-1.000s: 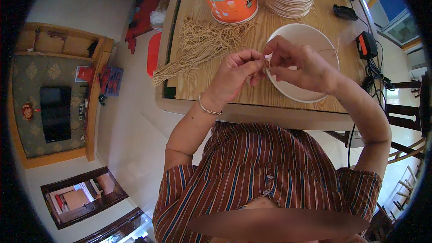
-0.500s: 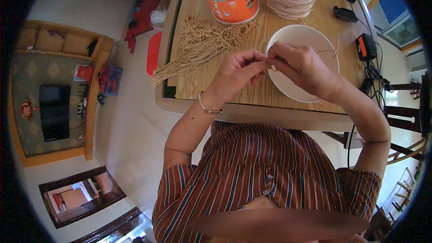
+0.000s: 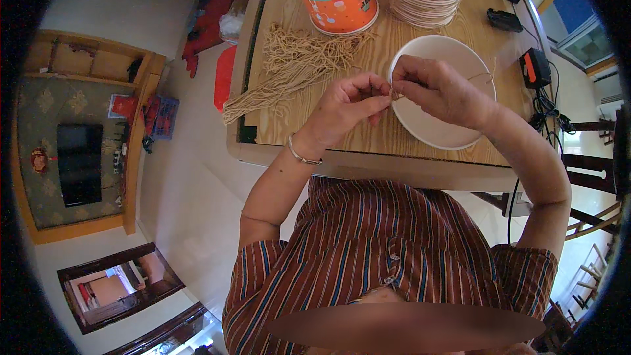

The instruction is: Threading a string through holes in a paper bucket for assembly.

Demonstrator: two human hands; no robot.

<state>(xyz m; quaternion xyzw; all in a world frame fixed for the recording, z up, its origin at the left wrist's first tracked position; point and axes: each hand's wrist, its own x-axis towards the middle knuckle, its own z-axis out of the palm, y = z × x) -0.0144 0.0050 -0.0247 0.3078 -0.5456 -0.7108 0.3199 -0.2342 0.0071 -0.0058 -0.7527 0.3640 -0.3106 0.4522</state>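
Note:
A white-lined paper bucket [image 3: 428, 128] stands mouth up at the table's front edge. A tan twisted-paper cord [image 3: 485, 78] is fixed at its right rim and runs inward beneath my right hand. At the left rim my left hand [image 3: 347, 106] pinches a bit of cord between thumb and fingertips. My right hand [image 3: 445, 92] reaches over the bucket's mouth and pinches at the same spot, its fingertips meeting the left ones. Fingers mostly cover the cord's end there. A loose bundle of tan cords [image 3: 305, 59] lies to the left of the bucket.
Behind the cords an orange and teal paper bucket [image 3: 339, 1] sits upside down. To its right rises a nested stack of orange buckets [image 3: 426, 1]. Along the table's right edge are a black and orange battery pack [image 3: 535, 68], black adapters [image 3: 505, 20] and tangled cables [image 3: 544, 112].
My fingers have shifted slightly at the left rim, and a small knot-like bit of cord now shows between the fingertips. The bucket has hardly moved.

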